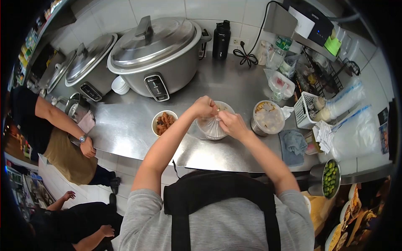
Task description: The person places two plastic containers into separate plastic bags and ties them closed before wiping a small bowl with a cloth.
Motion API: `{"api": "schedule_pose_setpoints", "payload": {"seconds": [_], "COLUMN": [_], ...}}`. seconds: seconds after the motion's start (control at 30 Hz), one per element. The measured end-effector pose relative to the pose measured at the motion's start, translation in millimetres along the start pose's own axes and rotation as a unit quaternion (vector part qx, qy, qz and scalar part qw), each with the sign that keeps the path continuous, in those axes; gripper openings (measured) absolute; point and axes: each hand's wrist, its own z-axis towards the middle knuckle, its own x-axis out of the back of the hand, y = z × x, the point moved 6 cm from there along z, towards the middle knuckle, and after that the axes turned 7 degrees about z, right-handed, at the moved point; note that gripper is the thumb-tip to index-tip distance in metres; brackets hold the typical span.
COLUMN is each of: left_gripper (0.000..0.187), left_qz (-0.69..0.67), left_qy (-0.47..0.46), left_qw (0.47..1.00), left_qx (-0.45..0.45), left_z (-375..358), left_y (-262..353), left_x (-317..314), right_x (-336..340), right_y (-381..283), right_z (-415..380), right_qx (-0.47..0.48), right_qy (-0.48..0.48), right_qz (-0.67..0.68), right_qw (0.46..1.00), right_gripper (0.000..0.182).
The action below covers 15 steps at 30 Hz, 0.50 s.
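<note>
Both my hands meet over a round white container [215, 137] on the steel counter. My left hand [204, 107] pinches the gathered top of a clear plastic bag [215, 126]. Close beside it, my right hand [233, 125] has its fingers closed on the same bag. The bag lies in or over the container; its contents are hard to make out. To the left stands a white bowl of reddish-brown food [166, 122]. A lidded clear tub [268, 117] is on the right.
Large rice cookers [155, 54] line the back left, with a black bottle [221, 40] beside them. A white basket [305, 110], a grey cloth [292, 146] and a bowl of green fruit [331, 179] are right. Two people [67, 138] [79, 221] are at left.
</note>
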Motion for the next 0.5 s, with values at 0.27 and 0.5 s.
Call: {"api": "schedule_pose_setpoints", "payload": {"seconds": [0.27, 0.5], "left_gripper": [0.016, 0.035], "left_qz": [-0.138, 0.041], "left_qy": [0.173, 0.219], "left_qw": [0.970, 0.966], "left_qx": [-0.098, -0.129], "left_z": [-34, -53], "left_y": [-12, 23], "left_x": [-22, -23], "right_x": [-26, -34], "right_y": [63, 75], "right_z": [-15, -16], "right_qx": [-0.437, -0.495], "right_qy": [0.024, -0.242], "right_qz": [0.450, 0.493], "right_qw": [0.779, 0.673], "right_gripper": [0.008, 0.011]}}
